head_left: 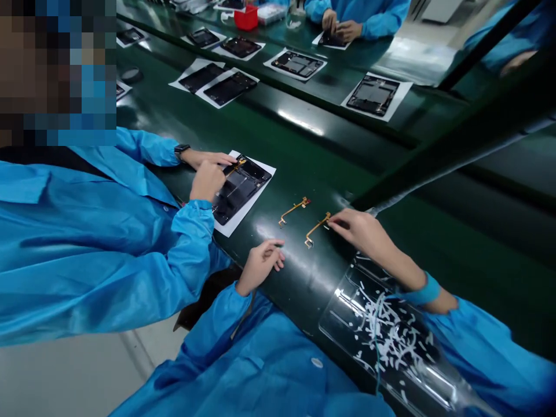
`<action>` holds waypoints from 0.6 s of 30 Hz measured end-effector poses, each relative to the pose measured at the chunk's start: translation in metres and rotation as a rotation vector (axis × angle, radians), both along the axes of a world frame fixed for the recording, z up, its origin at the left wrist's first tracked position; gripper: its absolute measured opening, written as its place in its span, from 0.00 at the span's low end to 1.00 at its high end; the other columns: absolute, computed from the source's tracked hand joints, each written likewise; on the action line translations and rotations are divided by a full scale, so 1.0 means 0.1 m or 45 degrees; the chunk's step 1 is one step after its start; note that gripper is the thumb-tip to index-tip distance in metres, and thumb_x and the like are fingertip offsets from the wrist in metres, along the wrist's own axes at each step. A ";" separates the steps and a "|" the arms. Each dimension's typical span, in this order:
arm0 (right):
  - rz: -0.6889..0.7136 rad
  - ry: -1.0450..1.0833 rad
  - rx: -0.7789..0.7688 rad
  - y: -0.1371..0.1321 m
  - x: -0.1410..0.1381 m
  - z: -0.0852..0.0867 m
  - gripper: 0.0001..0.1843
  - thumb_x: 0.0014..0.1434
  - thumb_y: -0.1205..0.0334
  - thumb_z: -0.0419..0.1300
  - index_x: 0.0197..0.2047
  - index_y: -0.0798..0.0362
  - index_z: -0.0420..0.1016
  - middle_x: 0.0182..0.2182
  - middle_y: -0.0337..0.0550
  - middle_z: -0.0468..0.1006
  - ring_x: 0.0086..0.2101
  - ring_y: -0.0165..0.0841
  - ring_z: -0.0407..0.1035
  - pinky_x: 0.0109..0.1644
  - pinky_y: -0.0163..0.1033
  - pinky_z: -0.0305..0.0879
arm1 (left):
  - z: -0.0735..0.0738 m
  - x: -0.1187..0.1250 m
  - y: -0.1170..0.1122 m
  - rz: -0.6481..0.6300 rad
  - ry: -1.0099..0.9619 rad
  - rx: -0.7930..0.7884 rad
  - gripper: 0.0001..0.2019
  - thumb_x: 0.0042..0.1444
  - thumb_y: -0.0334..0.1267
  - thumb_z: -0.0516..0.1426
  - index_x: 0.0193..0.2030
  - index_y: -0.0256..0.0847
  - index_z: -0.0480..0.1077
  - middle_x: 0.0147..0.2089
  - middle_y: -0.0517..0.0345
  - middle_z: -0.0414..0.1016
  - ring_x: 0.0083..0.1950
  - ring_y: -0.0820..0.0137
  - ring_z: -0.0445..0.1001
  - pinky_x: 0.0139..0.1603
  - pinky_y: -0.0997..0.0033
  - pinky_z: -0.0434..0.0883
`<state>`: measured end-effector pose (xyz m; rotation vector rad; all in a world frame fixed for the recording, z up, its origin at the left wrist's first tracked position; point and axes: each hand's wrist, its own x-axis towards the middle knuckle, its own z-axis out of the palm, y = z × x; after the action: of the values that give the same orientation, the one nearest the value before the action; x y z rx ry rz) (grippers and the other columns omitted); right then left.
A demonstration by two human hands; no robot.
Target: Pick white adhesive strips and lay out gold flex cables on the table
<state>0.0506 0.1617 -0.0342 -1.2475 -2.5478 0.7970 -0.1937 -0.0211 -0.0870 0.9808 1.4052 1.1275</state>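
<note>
My right hand (362,230) reaches across the green belt (304,139), fingertips touching the end of a gold flex cable (316,229) that lies flat there. A second gold flex cable (293,209) lies just beyond it, untouched. My left hand (260,263) rests at the belt's near edge with fingers loosely curled, holding nothing I can see. Under my right forearm sits a clear plastic tray (391,336) littered with white peeled strips.
A co-worker in a blue coat at my left works with both hands on a black device panel (238,188) lying on white paper. More panels on paper (373,95) sit along the far lane. Another person's hands (339,26) work at the top. A red box (245,17) stands far back.
</note>
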 end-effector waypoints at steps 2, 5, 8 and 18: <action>0.019 -0.118 0.060 -0.16 0.12 -0.01 0.16 0.69 0.54 0.55 0.46 0.50 0.83 0.45 0.51 0.82 0.41 0.41 0.76 0.39 0.43 0.66 | 0.01 0.03 -0.02 -0.033 0.063 0.015 0.14 0.66 0.44 0.57 0.48 0.35 0.76 0.34 0.55 0.78 0.30 0.74 0.77 0.32 0.75 0.75; 0.046 -0.262 0.118 -0.26 0.11 -0.06 0.19 0.72 0.54 0.51 0.51 0.50 0.81 0.49 0.52 0.82 0.42 0.40 0.76 0.37 0.41 0.64 | 0.03 0.03 -0.03 -0.090 0.153 0.028 0.12 0.67 0.41 0.57 0.47 0.36 0.78 0.34 0.55 0.79 0.30 0.74 0.77 0.32 0.76 0.73; 0.056 -0.383 0.158 -0.26 -0.02 -0.12 0.21 0.73 0.56 0.47 0.48 0.53 0.80 0.46 0.54 0.81 0.38 0.39 0.76 0.34 0.41 0.61 | 0.05 0.01 -0.02 -0.127 0.213 0.035 0.13 0.69 0.41 0.55 0.47 0.36 0.78 0.35 0.55 0.80 0.31 0.74 0.77 0.33 0.75 0.74; 0.143 -0.542 0.107 -0.04 -0.03 -0.08 0.14 0.68 0.59 0.52 0.38 0.52 0.78 0.37 0.49 0.82 0.32 0.36 0.74 0.31 0.38 0.56 | 0.06 0.02 -0.04 -0.115 0.274 0.040 0.13 0.69 0.40 0.55 0.48 0.36 0.79 0.36 0.54 0.80 0.32 0.74 0.77 0.34 0.76 0.74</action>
<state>0.0471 0.1576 -0.0424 -1.3807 -2.9709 0.4748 -0.1915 -0.0248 -0.0806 1.2051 1.5010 1.0031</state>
